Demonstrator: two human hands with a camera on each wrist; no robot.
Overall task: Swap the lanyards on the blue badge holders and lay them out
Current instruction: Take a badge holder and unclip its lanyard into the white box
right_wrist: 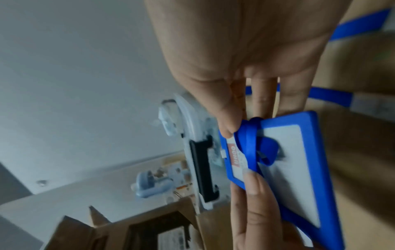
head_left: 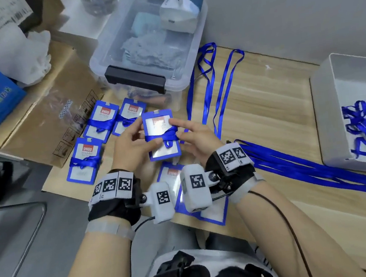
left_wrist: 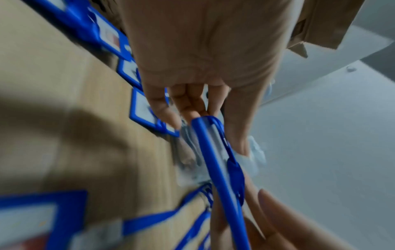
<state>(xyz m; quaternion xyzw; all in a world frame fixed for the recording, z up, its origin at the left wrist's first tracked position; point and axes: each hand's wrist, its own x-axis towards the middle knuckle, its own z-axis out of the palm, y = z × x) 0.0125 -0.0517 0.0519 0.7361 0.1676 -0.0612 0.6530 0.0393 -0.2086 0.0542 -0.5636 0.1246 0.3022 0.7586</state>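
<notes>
The left hand point(head_left: 131, 148) curls its fingers around the left edge of the blue badge holder point(head_left: 162, 136), thumb on the front, near the blue lanyard point(head_left: 166, 136) wrapped and knotted around its middle. The right hand point(head_left: 197, 140) pinches this knot with thumb and one finger, while the index finger lies straight on the card window. The holder is held above the wooden table point(head_left: 275, 106). Left of it, three wrapped holders point(head_left: 102, 121) lie on a cardboard box point(head_left: 47, 121). To the right, loose lanyards point(head_left: 217, 85) lie on the table.

Bare forearms, each with a black wrist wrap point(head_left: 115, 209) carrying white blocks printed with black square markers point(head_left: 111, 186). White padded camera pods point(head_left: 195, 187) bolted inside each wrist, thin black cables point(head_left: 282, 213) trailing back. Grey straps point(head_left: 109, 229) behind the wraps.
</notes>
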